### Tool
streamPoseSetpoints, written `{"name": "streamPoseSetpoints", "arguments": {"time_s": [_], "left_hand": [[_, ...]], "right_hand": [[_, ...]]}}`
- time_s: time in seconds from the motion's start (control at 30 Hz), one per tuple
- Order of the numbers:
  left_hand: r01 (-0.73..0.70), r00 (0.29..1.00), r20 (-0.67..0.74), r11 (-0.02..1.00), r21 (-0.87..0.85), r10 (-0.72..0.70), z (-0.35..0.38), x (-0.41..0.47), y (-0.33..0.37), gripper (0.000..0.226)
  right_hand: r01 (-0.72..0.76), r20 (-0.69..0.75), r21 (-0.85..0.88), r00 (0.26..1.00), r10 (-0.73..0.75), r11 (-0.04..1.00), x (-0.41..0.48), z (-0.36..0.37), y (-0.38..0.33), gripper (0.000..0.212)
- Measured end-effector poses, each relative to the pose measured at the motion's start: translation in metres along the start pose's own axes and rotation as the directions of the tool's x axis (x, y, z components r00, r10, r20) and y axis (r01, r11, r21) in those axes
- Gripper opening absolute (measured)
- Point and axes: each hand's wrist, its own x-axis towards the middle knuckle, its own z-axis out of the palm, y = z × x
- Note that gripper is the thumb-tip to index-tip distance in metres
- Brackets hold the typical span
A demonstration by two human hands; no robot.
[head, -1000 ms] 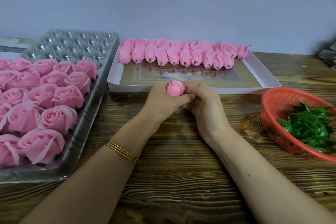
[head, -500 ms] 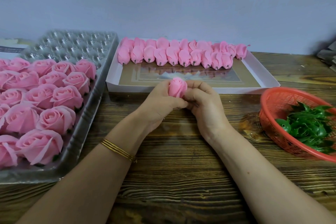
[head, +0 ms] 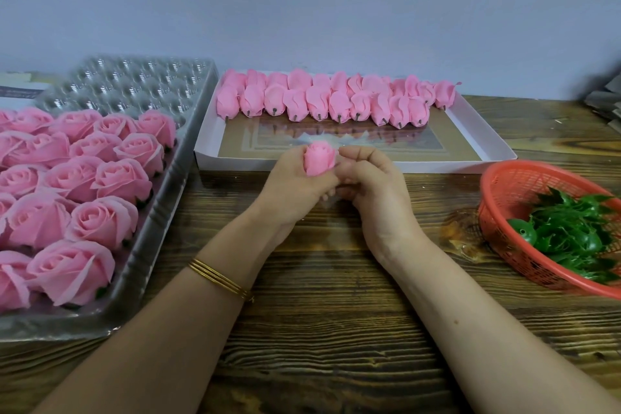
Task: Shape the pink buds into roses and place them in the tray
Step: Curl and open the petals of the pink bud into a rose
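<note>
We hold one pink bud (head: 319, 160) upright in our left hand (head: 295, 185), fingers curled round its lower half. Our right hand (head: 373, 185) curls against its right side; we cannot tell whether those fingers pinch it. Left of the grip lies the tray (head: 148, 245) of finished roses (head: 100, 218); just beyond the grip, the white box (head: 235, 163) holds unshaped buds (head: 319, 101).

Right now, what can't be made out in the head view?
All head view.
Base of pink bud: covered by left hand.
Whether right hand grips it: fingertips curled under.
Rest of rose tray: past left edge.
Rest of red basket: past right edge, blurred.
</note>
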Motion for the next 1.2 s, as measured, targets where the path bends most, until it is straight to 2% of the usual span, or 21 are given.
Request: {"name": "streamPoseSetpoints", "arguments": {"time_s": [0.07, 0.13, 0.3, 0.43, 0.53, 0.6, 0.7, 0.8, 0.87, 0.93, 1.07, 1.2], "left_hand": [[0.021, 0.996, -0.085, 0.991, -0.130, -0.032, -0.001, 0.002, 0.000, 0.015], [0.039, 0.989, -0.132, 0.970, -0.238, -0.072, 0.000, 0.003, 0.001, 0.015], [0.057, 0.982, -0.143, 0.923, -0.380, -0.119, 0.008, 0.001, 0.006, 0.012], [0.069, 0.981, -0.137, 0.901, -0.427, -0.140, 0.017, -0.001, 0.008, 0.008], [0.064, 0.980, -0.146, 0.915, -0.398, -0.132, 0.020, -0.001, 0.005, 0.011], [0.065, 0.982, -0.139, 0.922, -0.383, -0.127, 0.020, -0.001, 0.004, 0.013], [0.062, 0.988, -0.104, 0.920, -0.387, -0.111, 0.016, 0.000, 0.002, 0.018], [0.092, 0.993, -0.024, 0.897, -0.432, -0.113, 0.007, 0.002, 0.002, 0.022], [0.121, 0.993, 0.041, 0.887, -0.446, -0.115, 0.002, 0.002, 0.003, 0.011], [0.140, 0.990, 0.093, 0.888, -0.438, -0.110, -0.002, 0.002, 0.003, 0.009], [0.163, 0.981, 0.161, 0.898, -0.409, -0.105, -0.007, 0.002, 0.005, 0.005], [0.176, 0.982, 0.143, 0.888, -0.425, -0.126, -0.007, 0.000, 0.007, 0.011]], "right_hand": [[0.043, -0.032, -0.047, 0.998, -0.045, 0.998, 0.000, 0.000, 0.001, 0.026], [0.109, -0.024, -0.206, 0.993, -0.116, 0.973, -0.002, 0.001, 0.003, 0.029], [0.215, 0.069, -0.440, 0.976, -0.205, 0.872, -0.004, 0.006, 0.011, 0.036], [0.287, 0.081, -0.555, 0.953, -0.293, 0.781, -0.005, 0.006, 0.017, 0.035], [0.331, 0.071, -0.629, 0.926, -0.372, 0.703, -0.006, 0.006, 0.019, 0.034], [0.331, 0.057, -0.648, 0.920, -0.389, 0.686, -0.006, 0.006, 0.018, 0.032], [0.310, 0.056, -0.609, 0.935, -0.350, 0.730, -0.004, 0.005, 0.016, 0.026], [0.267, 0.096, -0.465, 0.963, -0.252, 0.844, -0.003, 0.005, 0.013, 0.025], [0.205, 0.131, -0.356, 0.977, -0.168, 0.912, -0.002, 0.003, 0.012, 0.021], [0.124, 0.170, -0.265, 0.982, -0.080, 0.956, -0.001, 0.002, 0.011, 0.020], [0.000, 0.220, -0.142, 0.975, 0.031, 0.990, -0.001, 0.003, 0.006, 0.016], [-0.061, 0.245, -0.109, 0.966, 0.086, 0.992, -0.001, 0.002, 0.006, 0.022]]}}
